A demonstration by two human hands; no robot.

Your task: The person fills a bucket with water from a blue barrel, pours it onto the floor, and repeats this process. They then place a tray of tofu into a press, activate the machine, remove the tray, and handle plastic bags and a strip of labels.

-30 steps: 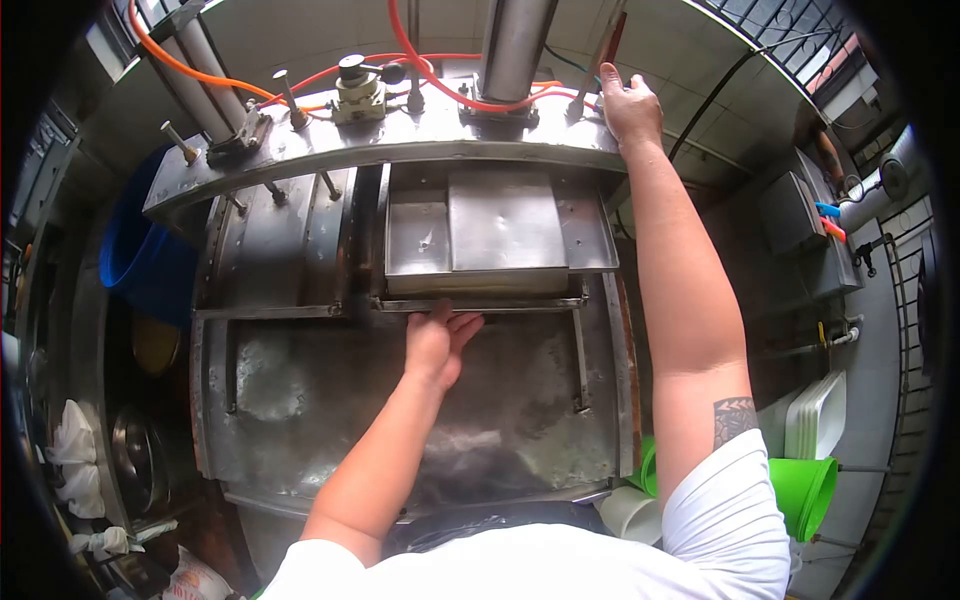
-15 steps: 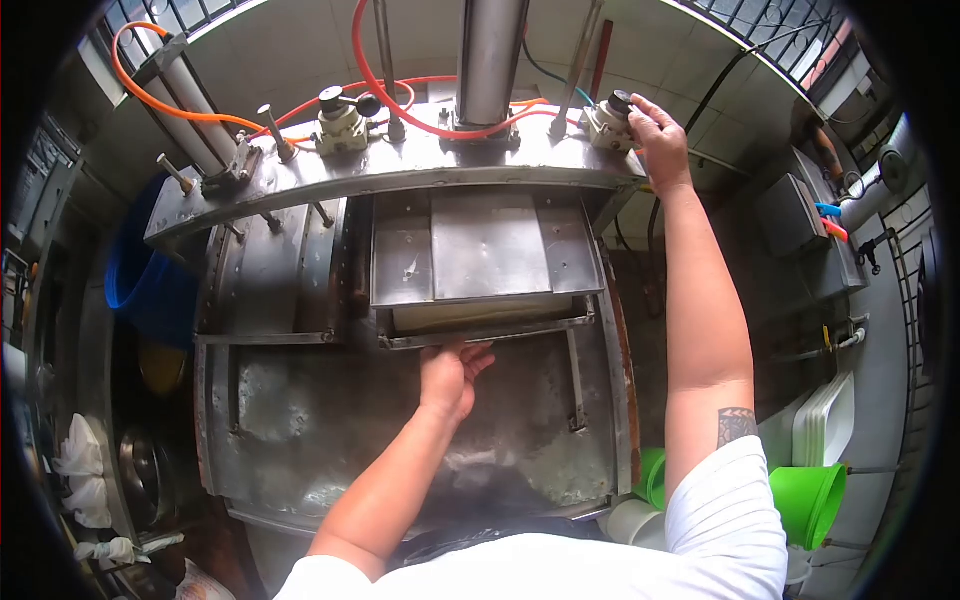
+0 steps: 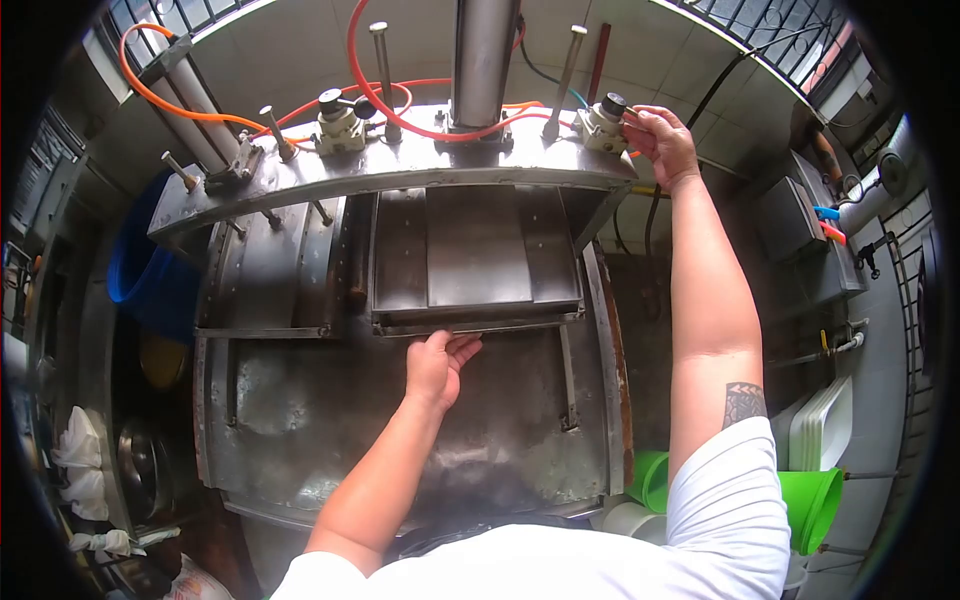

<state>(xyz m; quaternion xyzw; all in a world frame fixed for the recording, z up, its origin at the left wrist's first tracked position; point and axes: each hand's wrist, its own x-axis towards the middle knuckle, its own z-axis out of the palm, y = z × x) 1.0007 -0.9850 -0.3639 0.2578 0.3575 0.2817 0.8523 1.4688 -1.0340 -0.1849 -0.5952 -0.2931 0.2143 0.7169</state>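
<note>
My right hand (image 3: pixel 662 145) is up at the right end of the machine's beam. Its fingers are closed on the thin lever (image 3: pixel 631 112) of a hand valve (image 3: pixel 604 124) with a black knob. My left hand (image 3: pixel 434 368) holds the front rim of a rectangular metal mould frame (image 3: pixel 480 330), with fingers curled at its underside. Inside that frame sits a steel press plate (image 3: pixel 478 250) with a raised middle strip. Above it a thick cylinder (image 3: pixel 484 65) and two guide rods rise from the beam (image 3: pixel 420 170). What lies under the plate is hidden.
To the left stands a second press plate (image 3: pixel 262 270) with its own lever valve (image 3: pixel 342 122). Orange and red hoses (image 3: pixel 430 128) loop over the beam. A blue barrel (image 3: pixel 145 265) is at far left, green buckets (image 3: pixel 808 505) at lower right. A metal worktop (image 3: pixel 330 430) lies in front.
The press plate has sunk into the mould frame, hiding the pale material that showed at its front. The guide rods have dropped with it. My right hand and the lever have shifted slightly.
</note>
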